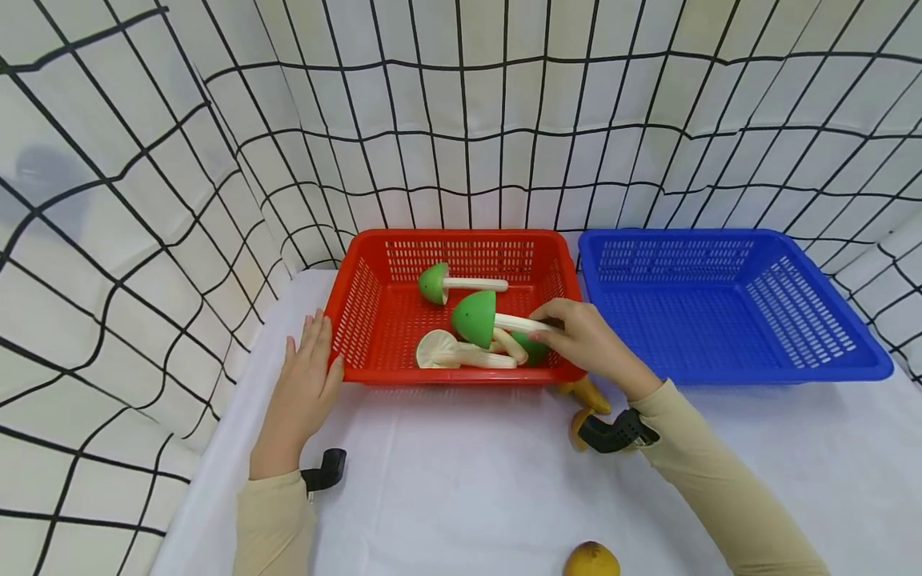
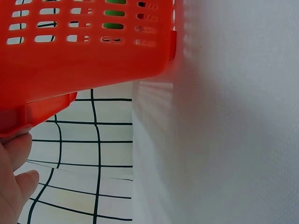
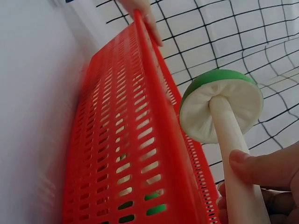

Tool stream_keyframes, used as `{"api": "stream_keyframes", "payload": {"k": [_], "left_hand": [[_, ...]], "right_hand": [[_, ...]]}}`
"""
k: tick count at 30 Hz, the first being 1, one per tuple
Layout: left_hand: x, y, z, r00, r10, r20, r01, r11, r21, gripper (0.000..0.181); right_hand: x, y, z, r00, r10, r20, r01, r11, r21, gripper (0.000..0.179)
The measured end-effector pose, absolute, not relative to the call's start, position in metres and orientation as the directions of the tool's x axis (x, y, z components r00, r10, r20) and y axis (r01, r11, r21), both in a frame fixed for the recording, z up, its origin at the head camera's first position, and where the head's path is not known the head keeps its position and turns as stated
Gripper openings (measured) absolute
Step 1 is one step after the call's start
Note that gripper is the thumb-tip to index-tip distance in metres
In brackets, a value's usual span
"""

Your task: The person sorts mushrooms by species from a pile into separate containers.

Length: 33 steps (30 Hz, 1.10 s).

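My right hand (image 1: 579,332) pinches a toy mushroom (image 1: 475,318) by its white stem, its green cap pointing left over the red basket (image 1: 389,375). In the right wrist view, thumb and fingers wrap the stem of that mushroom (image 3: 229,112), with the pale underside of its cap showing. Straight fingers of my left hand (image 1: 304,392) rest on the basket's left rim. Inside the basket, another green-capped mushroom (image 1: 434,284) lies toward the back. Nearer the front are a mushroom with a pale cap (image 1: 435,349) and a partly hidden green one (image 1: 531,349).
A blue basket (image 1: 677,374) stands right of the red one. Yellow bananas (image 1: 591,395) and an orange fruit (image 1: 579,430) lie partly under the right forearm. A yellow round fruit (image 1: 591,560) sits at the near edge of view. Black-lined white netting (image 1: 468,160) rises behind and at left.
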State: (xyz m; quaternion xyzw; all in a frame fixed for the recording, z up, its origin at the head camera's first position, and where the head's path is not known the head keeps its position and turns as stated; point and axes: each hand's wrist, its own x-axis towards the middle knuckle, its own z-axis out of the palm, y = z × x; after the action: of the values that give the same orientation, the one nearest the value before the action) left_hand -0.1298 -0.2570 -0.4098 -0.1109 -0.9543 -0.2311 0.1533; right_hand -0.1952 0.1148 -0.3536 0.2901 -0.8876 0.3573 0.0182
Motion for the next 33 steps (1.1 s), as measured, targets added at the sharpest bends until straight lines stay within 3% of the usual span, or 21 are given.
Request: {"api": "stream_keyframes", "payload": {"k": [15,24,33], "left_hand": [[-0.130,-0.256,-0.410,-0.931,0.126,0.343,0.273,0.863,0.425,0.057],[-0.129,-0.257,-0.409,-0.932,0.124,0.340,0.270,0.864,0.424,0.057],[-0.130,-0.257,-0.410,-0.931,0.124,0.345,0.272,0.864,0.423,0.057]], "right_hand": [[-0.218,0.085,-0.352,-0.811,-0.582,0.059,-0.495,0.630,-0.599,0.010],[-0.223,0.071,-0.360,-0.823,-0.567,-0.033,-0.446,0.681,-0.581,0.014],[-0.227,0.073,-0.365,-0.824,-0.565,0.040,-0.496,0.686,-0.533,0.014]]}}
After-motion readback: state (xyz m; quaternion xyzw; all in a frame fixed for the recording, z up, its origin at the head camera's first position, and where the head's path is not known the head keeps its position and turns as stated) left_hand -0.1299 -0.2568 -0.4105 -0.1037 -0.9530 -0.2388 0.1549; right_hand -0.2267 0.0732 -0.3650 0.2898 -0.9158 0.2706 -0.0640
